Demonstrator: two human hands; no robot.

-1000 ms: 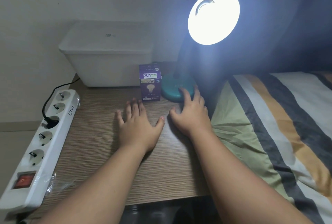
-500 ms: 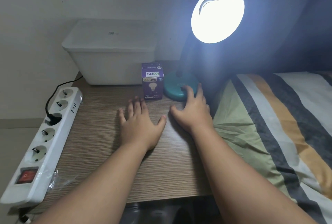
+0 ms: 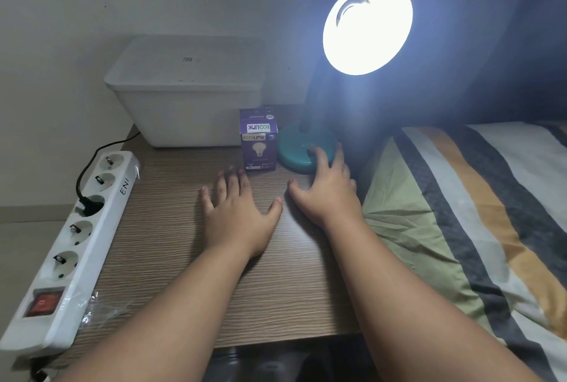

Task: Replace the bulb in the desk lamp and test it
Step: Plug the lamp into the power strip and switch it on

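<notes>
The wooden desk (image 3: 171, 246) carries a power strip (image 3: 66, 254) with 1 plug in. Your left hand (image 3: 239, 213) lies flat, fingers spread. The bulb box (image 3: 258, 140) stands beside the lit lamp (image 3: 366, 27) — your right hand (image 3: 328, 188), fingers loose, touches its teal base (image 3: 294, 148).

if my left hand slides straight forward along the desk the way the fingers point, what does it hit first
Most likely the purple bulb box: the left hand lies flat with fingertips just short of its base. The white bin sits further back.
</notes>
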